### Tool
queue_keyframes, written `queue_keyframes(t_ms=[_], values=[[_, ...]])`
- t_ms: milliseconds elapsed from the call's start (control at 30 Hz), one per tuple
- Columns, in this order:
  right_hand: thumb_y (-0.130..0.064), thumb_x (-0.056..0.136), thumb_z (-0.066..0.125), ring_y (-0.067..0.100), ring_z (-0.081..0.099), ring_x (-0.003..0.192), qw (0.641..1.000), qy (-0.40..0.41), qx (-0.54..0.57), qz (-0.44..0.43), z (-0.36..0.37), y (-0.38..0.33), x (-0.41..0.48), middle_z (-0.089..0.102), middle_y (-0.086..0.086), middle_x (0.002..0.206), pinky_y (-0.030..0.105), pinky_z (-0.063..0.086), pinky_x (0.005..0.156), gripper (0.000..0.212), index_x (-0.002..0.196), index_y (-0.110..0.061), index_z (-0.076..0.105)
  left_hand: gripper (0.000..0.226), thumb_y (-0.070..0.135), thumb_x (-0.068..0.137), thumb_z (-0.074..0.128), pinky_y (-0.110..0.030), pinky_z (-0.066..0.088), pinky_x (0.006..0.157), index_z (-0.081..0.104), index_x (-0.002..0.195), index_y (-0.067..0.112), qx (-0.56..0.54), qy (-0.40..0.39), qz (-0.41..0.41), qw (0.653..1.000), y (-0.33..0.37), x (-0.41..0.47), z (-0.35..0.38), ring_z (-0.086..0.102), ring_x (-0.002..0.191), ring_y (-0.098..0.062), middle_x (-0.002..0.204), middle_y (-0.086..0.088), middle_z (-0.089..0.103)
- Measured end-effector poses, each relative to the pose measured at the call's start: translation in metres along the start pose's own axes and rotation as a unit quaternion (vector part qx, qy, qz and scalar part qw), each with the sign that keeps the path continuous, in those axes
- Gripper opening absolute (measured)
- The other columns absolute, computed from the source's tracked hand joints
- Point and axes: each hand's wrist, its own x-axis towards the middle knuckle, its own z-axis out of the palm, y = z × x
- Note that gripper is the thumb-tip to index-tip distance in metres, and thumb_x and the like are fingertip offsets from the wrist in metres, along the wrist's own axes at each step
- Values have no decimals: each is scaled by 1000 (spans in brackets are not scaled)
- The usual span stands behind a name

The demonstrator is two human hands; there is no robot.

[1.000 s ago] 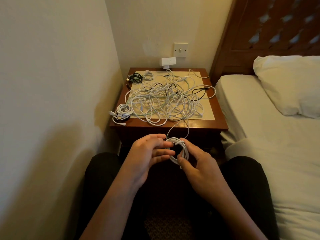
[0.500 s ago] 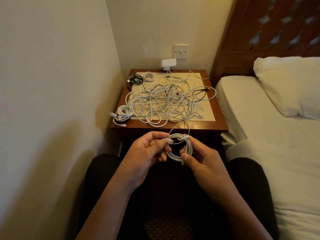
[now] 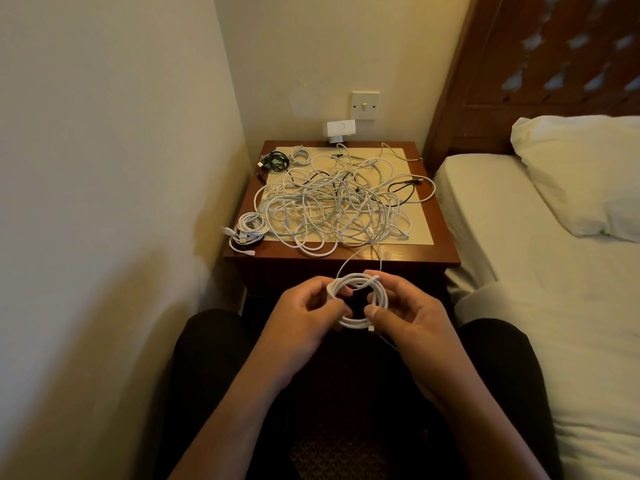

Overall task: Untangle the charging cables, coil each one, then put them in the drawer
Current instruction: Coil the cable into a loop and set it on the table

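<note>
R side: bed [image 3: 519, 258], soft white sheet, plump pillow [image 3: 581, 168], carved dark-wood headboard [image 3: 540, 64] behind. Btw bed and plain wall [image 3: 104, 168] sits a small bedside tabletop [image 3: 441, 249]. It is glossy red-brown wood, hard and smooth, w/ a cream inset panel [image 3: 420, 233]. The drawer should be below, but that front is in shadow and I can't make it out.

On the tabletop lies the main tangle [image 3: 332, 206]. It's mostly thin white round cables w/ a couple of black ones threaded through, loops crossing everywhere. They look light, limp and a bit rubbery. They prob. grip each other, so hard pulls would likely tighten knots. Better to trace one end and feed it out.

Finished bundles sit apart. A white coil [image 3: 249, 228] is at the front-L corner, partly over the edge. A black coil [image 3: 277, 161] and a small white one [image 3: 300, 154] are at the back L.

Both hands are over the lap, just in front of the tabletop. The left hand [image 3: 301, 320] curls its fingers [image 3: 317, 292] round the ring's L side. The right hand [image 3: 412, 317] pinches the R side w/ thumb & fingers.

The cable in hand [image 3: 360, 282] is a neat ring of several turns. It looks springy and would prob. pop open if released, so hold across all turns, not one strand. A loose length [image 3: 348, 260] rises from the ring's top to the tabletop edge and into the tangle. A small white plug [image 3: 371, 329] pokes out at the bottom by the R thumb. That's the stiff bit, so avoid kinking the cable there.
</note>
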Motion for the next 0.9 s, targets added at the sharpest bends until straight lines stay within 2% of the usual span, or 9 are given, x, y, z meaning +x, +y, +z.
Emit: queue_keyframes(t_ms=[67, 100, 167, 267, 367, 467, 567, 733, 900], values=[[-2, 94, 67, 13, 70, 93, 999, 6, 25, 21, -3, 4, 3, 74, -3, 104, 27, 55, 79, 44, 120, -37, 73, 9, 29, 95, 64, -39, 55, 78, 74, 96, 28, 128, -7, 20, 991, 0, -1, -1, 67, 86, -18, 91, -1, 71], [-3, 93, 68, 15, 68, 94, 999, 5, 38, 32, -3, 5, 4, 74, 0, 105, 29, 55, 81, 43, 118, -38, 74, 11, 30, 95, 64, -43, 54, 80, 74, 94, 25, 129, -20, 13, 991, 0, -1, -1, 66, 83, -19, 87, -3, 70], [-5, 93, 68, 17, 67, 96, 996, 2, 76, 55, -5, 8, 7, 75, 3, 106, 33, 54, 83, 38, 115, -35, 76, 18, 31, 98, 64, -43, 52, 87, 75, 94, 18, 55, -62, -14, 997, -3, -1, -4, 64, 83, -15, 84, -4, 69], [-2, 91, 69, 20, 69, 99, 987, -18, 138, 81, -9, 10, 11, 76, 8, 109, 36, 53, 85, 35, 117, -25, 76, 23, 30, 97, 64, -43, 51, 100, 76, 100, 10, -133, -125, -24, 983, -12, 2, -9, 65, 100, -21, 99, -9, 71], [-5, 84, 72, 19, 70, 94, 981, -45, 171, 83, -12, 10, 13, 76, 9, 106, 31, 54, 79, 39, 121, -16, 71, 26, 29, 100, 61, -36, 53, 91, 73, 107, 6, -234, -151, -26, 960, -19, 5, -12, 62, 97, -22, 99, -11, 65], [-12, 81, 73, 16, 73, 88, 974, -51, 203, 83, -12, 6, 16, 77, 8, 100, 26, 57, 73, 43, 123, -12, 69, 31, 36, 90, 68, -31, 53, 84, 78, 108, 12, -208, -101, -35, 972, -17, 7, -12, 59, 84, -14, 96, -9, 64], [-14, 96, 64, 17, 75, 91, 986, -30, 144, 82, -10, 6, 18, 79, 10, 103, 31, 56, 80, 30, 126, -15, 66, 35, 48, 81, 72, -31, 50, 83, 81, 103, 22, -83, -43, -4, 996, -11, 7, -11, 56, 78, -12, 88, -6, 65], [-18, 104, 56, 15, 76, 94, 998, -30, 18, 54, -8, 9, 15, 80, 4, 98, 42, 55, 98, 20, 120, -17, 68, 23, 49, 90, 67, -24, 45, 66, 76, 89, 28, 78, -27, 14, 997, -3, 10, -15, 54, 64, -7, 67, 2, 61], [-38, 101, 58, 4, 68, 94, 986, -8, -165, -23, -13, 6, 17, 74, -10, 100, 28, 54, 87, 22, 115, -35, 74, 12, 32, 97, 67, -14, 45, 60, 77, 99, 26, 38, 24, 38, 998, -3, 13, -15, 57, 62, 0, 68, 11, 66]])
